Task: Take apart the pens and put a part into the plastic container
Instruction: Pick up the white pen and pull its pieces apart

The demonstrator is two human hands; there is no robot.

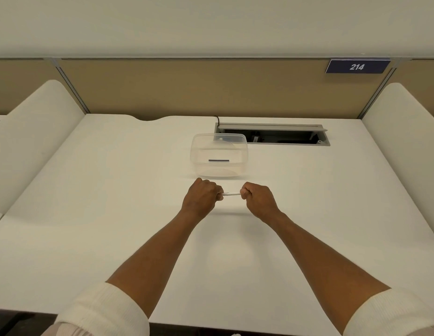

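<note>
A thin white pen [231,194] is held level just above the white desk, one end in each fist. My left hand [202,197] is closed around its left end and my right hand [258,198] around its right end, so only the short middle stretch shows. Just beyond the hands stands a clear plastic container [219,155] without a lid. A small dark pen part [218,160] lies inside it on the bottom.
An open cable tray [271,134] is recessed in the desk behind and to the right of the container, with a black cable at its left end. Tan partition panels bound the back, white curved dividers both sides. A blue "214" sign [357,66] hangs upper right.
</note>
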